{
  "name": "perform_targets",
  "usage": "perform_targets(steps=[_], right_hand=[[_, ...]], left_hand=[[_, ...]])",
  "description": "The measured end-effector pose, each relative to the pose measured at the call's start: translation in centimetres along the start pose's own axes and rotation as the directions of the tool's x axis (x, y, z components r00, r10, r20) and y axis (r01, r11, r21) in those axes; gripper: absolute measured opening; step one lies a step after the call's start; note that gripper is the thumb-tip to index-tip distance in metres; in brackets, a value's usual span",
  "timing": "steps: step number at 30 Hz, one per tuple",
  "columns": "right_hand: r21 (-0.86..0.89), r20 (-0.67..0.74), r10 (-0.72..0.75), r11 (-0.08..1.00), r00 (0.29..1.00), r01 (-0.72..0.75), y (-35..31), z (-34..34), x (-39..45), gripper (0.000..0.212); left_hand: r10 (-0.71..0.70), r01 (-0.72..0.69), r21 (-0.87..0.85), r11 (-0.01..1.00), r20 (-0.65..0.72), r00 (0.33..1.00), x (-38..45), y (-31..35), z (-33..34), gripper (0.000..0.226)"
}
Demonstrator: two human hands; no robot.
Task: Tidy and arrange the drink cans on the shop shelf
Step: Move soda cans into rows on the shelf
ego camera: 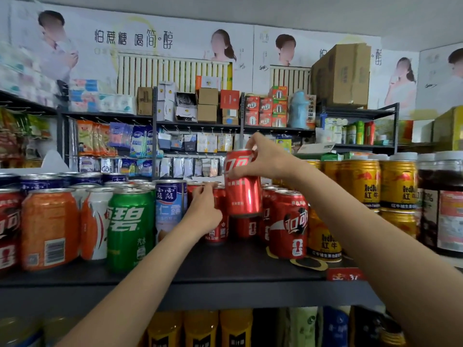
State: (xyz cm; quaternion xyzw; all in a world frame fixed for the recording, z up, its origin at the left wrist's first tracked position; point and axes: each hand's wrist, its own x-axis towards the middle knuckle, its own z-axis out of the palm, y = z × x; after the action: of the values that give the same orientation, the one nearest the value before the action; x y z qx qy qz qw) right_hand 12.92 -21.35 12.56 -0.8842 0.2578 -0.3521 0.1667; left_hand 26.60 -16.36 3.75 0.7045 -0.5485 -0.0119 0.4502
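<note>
My right hand [263, 156] grips a red cola can [242, 194] by its top and holds it lifted above the row of red cans on the dark shelf [225, 266]. My left hand [204, 211] is wrapped around another red cola can [219, 221] that stands on the shelf just left of the lifted one. A further red cola can [288, 224] stands at the front right of them. To the left stand a blue-and-white can [170, 209], a green can [130, 229] and an orange can [50, 229].
Gold energy-drink cans [360, 181] are stacked in two layers to the right, next to dark jars [441, 201]. Blue cans [40, 182] line the back left. A lower shelf holds yellow bottles [200, 326]. Racks of packaged goods fill the background.
</note>
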Motion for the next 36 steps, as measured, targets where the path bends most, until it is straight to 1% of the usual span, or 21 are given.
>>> perform_targets(steps=[4, 6, 8, 10, 12, 14, 15, 17, 18, 19, 21, 23, 25, 29, 33, 35, 36], right_hand=[[-0.290, 0.130, 0.000, 0.956, 0.992, 0.038, 1.6, 2.2, -0.6, 0.056], [-0.393, 0.183, 0.022, 0.918, 0.983, 0.053, 1.9, 2.6, -0.5, 0.056], [-0.467, 0.209, 0.071, 0.884, 0.975, 0.036, 1.9, 2.5, -0.3, 0.058], [-0.521, 0.231, 0.132, 0.854, 0.964, 0.008, 1.9, 2.0, -0.2, 0.057], [-0.499, 0.251, 0.153, 0.867, 0.956, -0.008, 2.1, 1.1, -0.4, 0.051], [-0.436, 0.241, 0.120, 0.900, 0.963, -0.003, 2.6, 0.1, -1.0, 0.042], [-0.400, 0.211, 0.093, 0.917, 0.973, -0.002, 2.8, -0.5, -1.4, 0.036], [-0.346, 0.104, 0.046, 0.938, 0.993, -0.008, 3.5, -1.4, -2.6, 0.026], [-0.343, 0.055, 0.034, 0.939, 0.998, -0.013, 3.9, -1.7, -3.3, 0.026], [-0.351, 0.037, 0.035, 0.936, 0.999, -0.020, 4.3, -2.0, -4.0, 0.029], [-0.371, 0.087, 0.077, 0.928, 0.993, -0.040, 5.0, -2.2, -5.4, 0.044], [-0.360, 0.148, 0.121, 0.931, 0.982, -0.061, 5.3, -2.0, -6.4, 0.061], [-0.343, 0.140, 0.109, 0.938, 0.984, -0.055, 5.4, -1.8, -6.8, 0.069], [-0.360, 0.106, 0.096, 0.931, 0.990, -0.052, 5.4, -1.7, -6.7, 0.069], [-0.438, 0.144, 0.138, 0.897, 0.980, -0.062, 5.3, -1.6, -6.2, 0.067], [-0.414, 0.183, 0.167, 0.907, 0.969, -0.078, 5.2, -2.3, -5.7, 0.058], [-0.374, 0.171, 0.150, 0.924, 0.974, -0.077, 5.2, -2.7, -5.2, 0.049]], left_hand=[[0.017, -0.018, -0.026, 1.000, -0.011, 1.000, -0.2, -0.3, 0.3, 0.070], [0.023, -0.024, -0.029, 0.999, -0.010, 1.000, -0.3, -0.3, 0.4, 0.069], [0.036, -0.036, 0.022, 0.999, -0.035, 0.999, -0.7, -0.2, 0.6, 0.068], [0.106, -0.095, 0.123, 0.988, -0.087, 0.991, -1.2, 0.0, 0.8, 0.065], [0.213, -0.194, 0.170, 0.966, -0.104, 0.971, -1.8, 0.1, 0.9, 0.061], [0.273, -0.256, 0.161, 0.953, -0.093, 0.958, -2.0, 0.3, 0.9, 0.057], [0.276, -0.263, 0.138, 0.955, -0.086, 0.957, -2.0, 0.4, 0.9, 0.056], [0.236, -0.235, 0.039, 0.971, -0.037, 0.971, -1.8, 0.6, 0.9, 0.056], [0.210, -0.210, -0.016, 0.978, 0.009, 0.978, -1.7, 0.7, 1.1, 0.058], [0.191, -0.188, -0.060, 0.980, 0.055, 0.980, -1.7, 0.8, 1.3, 0.062], [0.169, -0.161, -0.080, 0.984, 0.105, 0.980, -1.9, 0.9, 1.8, 0.070], [0.160, -0.157, -0.045, 0.987, 0.088, 0.983, -1.9, 1.1, 2.4, 0.072], [0.164, -0.164, -0.004, 0.986, 0.040, 0.986, -1.9, 1.3, 2.9, 0.072], [0.165, -0.165, 0.023, 0.986, 0.000, 0.986, -1.8, 1.5, 3.3, 0.072], [0.177, -0.176, -0.031, 0.984, 0.029, 0.984, -1.7, 1.0, 3.3, 0.071], [0.178, -0.173, -0.075, 0.982, 0.057, 0.982, -1.5, 0.6, 3.1, 0.071], [0.187, -0.182, -0.087, 0.979, 0.052, 0.981, -1.2, 0.5, 2.9, 0.069]])
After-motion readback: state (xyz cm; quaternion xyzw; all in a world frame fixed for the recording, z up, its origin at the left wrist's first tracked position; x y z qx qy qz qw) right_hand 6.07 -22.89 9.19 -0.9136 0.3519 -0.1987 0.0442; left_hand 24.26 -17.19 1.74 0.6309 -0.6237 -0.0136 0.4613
